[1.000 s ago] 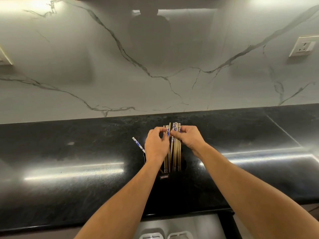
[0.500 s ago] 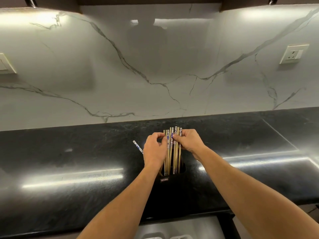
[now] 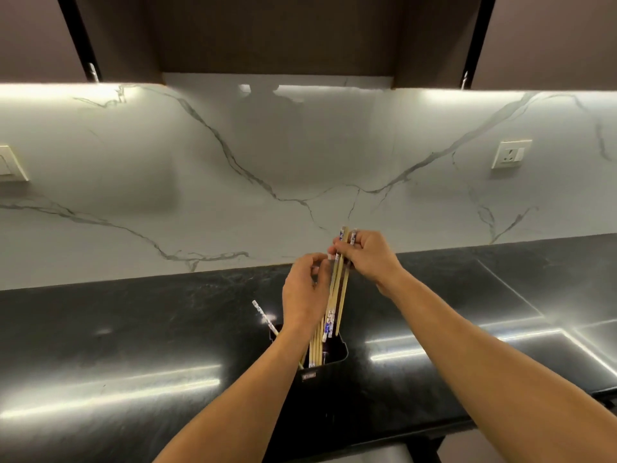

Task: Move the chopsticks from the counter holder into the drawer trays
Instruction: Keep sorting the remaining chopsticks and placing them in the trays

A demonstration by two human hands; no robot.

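Observation:
A black holder (image 3: 329,369) stands on the dark counter (image 3: 133,329) in front of me. My right hand (image 3: 367,259) grips the blue-patterned tops of a few bamboo chopsticks (image 3: 339,285), lifted partly above the holder. My left hand (image 3: 303,295) is beside them, its fingertips touching the raised sticks. Several more chopsticks (image 3: 315,345) still stand inside the holder. One lone chopstick (image 3: 263,315) leans out to the left. The drawer is barely visible at the bottom edge (image 3: 377,454).
A white marble backsplash (image 3: 233,178) rises behind the counter. A wall socket (image 3: 510,158) sits at the right, a switch plate (image 3: 10,165) at the far left. Dark cabinets (image 3: 273,35) hang overhead.
My right hand has risen, pulling a few chopsticks up out of the holder. My left hand followed upward alongside them. The camera has tilted up, so the drawer has nearly left the view.

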